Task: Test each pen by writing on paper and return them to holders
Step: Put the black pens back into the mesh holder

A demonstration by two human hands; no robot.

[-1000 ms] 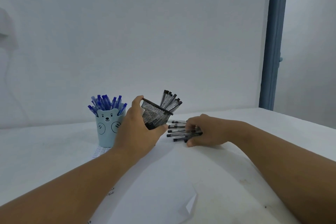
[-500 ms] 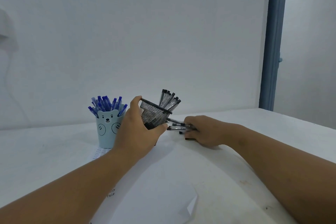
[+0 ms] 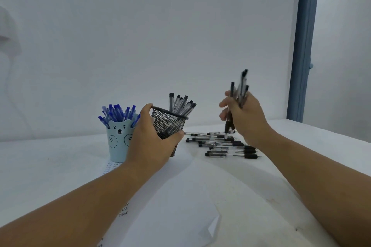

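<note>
My right hand [image 3: 244, 115] has lifted off the table, fist round a bunch of slim black pens [image 3: 240, 94]. White paper [image 3: 170, 206] nearest; my left hand [image 3: 152, 140] grips the tilted mesh cup [image 3: 167, 124]; loose pens [image 3: 226, 146] beyond.

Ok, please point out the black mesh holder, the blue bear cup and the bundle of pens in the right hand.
black mesh holder [image 3: 168, 122], head view, front mesh wall.
blue bear cup [image 3: 118, 138], head view, bear face.
bundle of pens [image 3: 242, 88], head view, upper barrels.
</note>
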